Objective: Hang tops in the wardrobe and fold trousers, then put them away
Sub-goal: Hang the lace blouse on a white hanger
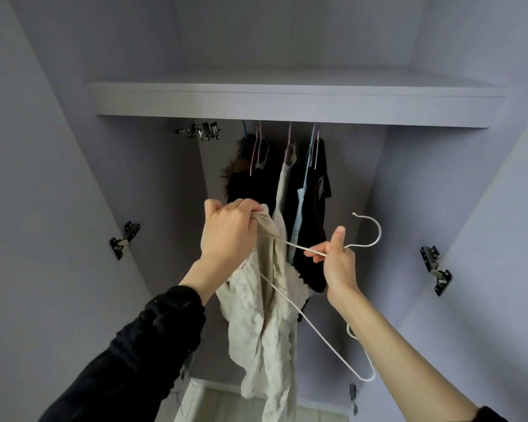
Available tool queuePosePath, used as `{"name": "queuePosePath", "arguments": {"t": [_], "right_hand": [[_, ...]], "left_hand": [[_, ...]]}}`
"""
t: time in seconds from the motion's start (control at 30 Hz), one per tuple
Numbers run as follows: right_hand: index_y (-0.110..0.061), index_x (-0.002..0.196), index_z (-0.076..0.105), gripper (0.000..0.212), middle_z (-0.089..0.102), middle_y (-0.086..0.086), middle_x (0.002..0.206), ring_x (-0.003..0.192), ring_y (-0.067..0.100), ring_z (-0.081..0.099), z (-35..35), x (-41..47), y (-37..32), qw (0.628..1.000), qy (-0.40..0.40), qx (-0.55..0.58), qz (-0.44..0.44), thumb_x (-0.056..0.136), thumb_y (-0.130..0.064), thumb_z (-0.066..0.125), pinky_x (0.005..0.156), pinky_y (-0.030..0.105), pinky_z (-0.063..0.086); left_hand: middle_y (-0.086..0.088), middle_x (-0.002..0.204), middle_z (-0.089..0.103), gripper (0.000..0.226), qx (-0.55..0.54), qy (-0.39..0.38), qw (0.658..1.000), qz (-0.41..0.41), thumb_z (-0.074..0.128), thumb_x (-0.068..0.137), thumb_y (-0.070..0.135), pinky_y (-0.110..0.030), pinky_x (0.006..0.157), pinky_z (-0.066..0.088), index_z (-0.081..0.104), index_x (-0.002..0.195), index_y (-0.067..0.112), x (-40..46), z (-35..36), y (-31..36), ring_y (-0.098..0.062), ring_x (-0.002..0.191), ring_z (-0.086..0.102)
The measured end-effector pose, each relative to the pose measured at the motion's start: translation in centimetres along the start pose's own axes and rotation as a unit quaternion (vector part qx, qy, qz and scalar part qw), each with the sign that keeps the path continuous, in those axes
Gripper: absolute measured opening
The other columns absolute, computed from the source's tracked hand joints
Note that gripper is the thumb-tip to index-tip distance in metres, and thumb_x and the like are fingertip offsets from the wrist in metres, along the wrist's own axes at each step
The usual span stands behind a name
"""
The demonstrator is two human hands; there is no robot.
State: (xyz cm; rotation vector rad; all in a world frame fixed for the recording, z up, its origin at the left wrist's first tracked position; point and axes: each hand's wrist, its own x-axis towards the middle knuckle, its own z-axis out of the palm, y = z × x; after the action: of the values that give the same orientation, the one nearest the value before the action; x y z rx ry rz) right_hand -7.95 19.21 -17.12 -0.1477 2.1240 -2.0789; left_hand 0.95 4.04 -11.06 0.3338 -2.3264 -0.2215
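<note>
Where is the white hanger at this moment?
In the head view, the white hanger is right of centre, gripped below its hook by the right hand, beside the cream top that the left hand holds.

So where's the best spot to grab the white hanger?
At the neck, just under the hook, coming from below, as the right hand does now. The hanger is thin wire, with both arms meeting there, so one pinch steers it all. That leaves the hook free for the rail and the arms free for the top, which the left hand grips.

Cream top [265, 330] crinkled matt cloth; hanger [367, 236] smooth white-coated wire.
</note>
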Motion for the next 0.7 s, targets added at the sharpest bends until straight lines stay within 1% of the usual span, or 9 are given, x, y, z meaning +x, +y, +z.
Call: {"name": "queuePosePath", "arguments": {"t": [0.1, 0.2, 0.3, 0.37, 0.4, 0.47, 0.53, 0.63, 0.7], "right_hand": [[-0.009, 0.056, 0.064, 0.075, 0.057, 0.001, 0.06, 0.063, 0.012, 0.052, 0.6, -0.2, 0.0, 1.0, 0.002, -0.017, -0.011, 0.1, -0.05, 0.019, 0.058, 0.02, 0.032], [-0.008, 0.06, 0.064, 0.072, 0.059, -0.004, 0.054, 0.055, 0.007, 0.054, 0.9, -0.2, -0.2, 0.999, 0.003, -0.029, -0.025, 0.1, -0.05, 0.021, 0.053, 0.019, 0.038], [-0.01, 0.056, 0.065, 0.074, 0.059, -0.006, 0.051, 0.055, 0.005, 0.055, 0.4, -0.1, -0.3, 0.998, 0.023, -0.032, -0.045, 0.099, -0.05, 0.021, 0.059, 0.023, 0.037], [-0.013, 0.051, 0.064, 0.075, 0.06, -0.006, 0.049, 0.056, 0.003, 0.055, -0.6, 0.3, 0.0, 0.997, 0.038, -0.027, -0.059, 0.1, -0.05, 0.02, 0.058, 0.02, 0.035], [-0.013, 0.049, 0.063, 0.076, 0.06, -0.006, 0.051, 0.058, 0.004, 0.055, -1.1, 0.4, 0.1, 0.997, 0.043, -0.023, -0.062, 0.1, -0.05, 0.02, 0.058, 0.02, 0.035], [-0.014, 0.048, 0.063, 0.076, 0.06, -0.007, 0.048, 0.059, 0.004, 0.056, -1.6, 0.6, 0.2, 0.997, 0.043, -0.018, -0.067, 0.1, -0.049, 0.02, 0.061, 0.02, 0.034], [-0.014, 0.046, 0.062, 0.076, 0.058, -0.009, 0.044, 0.054, -0.003, 0.055, -1.4, 0.7, 0.0, 0.996, 0.031, -0.015, -0.078, 0.1, -0.048, 0.02, 0.063, 0.02, 0.034], [-0.016, 0.044, 0.063, 0.077, 0.056, -0.005, 0.045, 0.05, -0.005, 0.052, -1.1, 1.0, -0.4, 0.995, 0.016, -0.009, -0.096, 0.1, -0.049, 0.021, 0.065, 0.02, 0.035], [-0.016, 0.043, 0.063, 0.078, 0.054, -0.005, 0.045, 0.049, -0.005, 0.051, -1.1, 1.2, -0.8, 0.995, 0.009, -0.014, -0.102, 0.099, -0.051, 0.02, 0.066, 0.019, 0.034]], "left_hand": [[0.002, 0.085, 0.072, 0.022, -0.039, -0.023, 0.998, 0.05, 0.056, 0.08, 0.0, -0.025, 0.074, 0.016, 0.07, 0.089, 0.014, 0.1, 0.4, 1.5, -0.017, 0.066, 0.061], [0.004, 0.083, 0.073, 0.02, -0.064, -0.042, 0.992, 0.102, 0.059, 0.076, 0.002, -0.026, 0.071, 0.015, 0.072, 0.086, 0.014, -0.8, 1.5, 3.0, -0.013, 0.067, 0.063], [0.012, 0.089, 0.07, 0.017, -0.018, -0.129, 0.987, 0.089, 0.054, 0.091, 0.026, -0.027, 0.074, 0.011, 0.07, 0.096, 0.026, -1.0, 2.1, 2.4, -0.01, 0.086, 0.058], [0.016, 0.094, 0.066, 0.025, 0.02, -0.163, 0.981, 0.101, 0.047, 0.094, 0.043, -0.028, 0.075, 0.01, 0.069, 0.092, 0.032, -1.3, 2.1, 1.1, -0.008, 0.096, 0.051], [0.015, 0.098, 0.065, 0.025, 0.015, -0.159, 0.981, 0.107, 0.049, 0.093, 0.044, -0.03, 0.077, 0.012, 0.07, 0.091, 0.03, -1.4, 1.8, 0.6, -0.01, 0.099, 0.051], [0.007, 0.107, 0.065, 0.017, 0.013, -0.1, 0.987, 0.124, 0.063, 0.089, 0.031, -0.037, 0.082, 0.024, 0.071, 0.101, 0.023, -1.7, 1.2, 0.2, -0.018, 0.098, 0.057], [0.0, 0.11, 0.066, 0.027, 0.041, -0.08, 0.985, 0.146, 0.068, 0.085, 0.019, -0.042, 0.079, 0.033, 0.068, 0.112, 0.017, -1.5, 1.3, 0.0, -0.022, 0.097, 0.062], [0.004, 0.113, 0.065, 0.036, 0.039, -0.14, 0.976, 0.163, 0.057, 0.088, 0.006, -0.034, 0.084, 0.019, 0.063, 0.121, 0.02, -1.0, 1.5, 0.1, -0.018, 0.102, 0.058], [0.005, 0.099, 0.068, 0.043, 0.035, -0.153, 0.973, 0.168, 0.051, 0.084, -0.002, -0.029, 0.079, 0.012, 0.066, 0.117, 0.023, -0.8, 1.7, 0.3, -0.018, 0.091, 0.056]]}}
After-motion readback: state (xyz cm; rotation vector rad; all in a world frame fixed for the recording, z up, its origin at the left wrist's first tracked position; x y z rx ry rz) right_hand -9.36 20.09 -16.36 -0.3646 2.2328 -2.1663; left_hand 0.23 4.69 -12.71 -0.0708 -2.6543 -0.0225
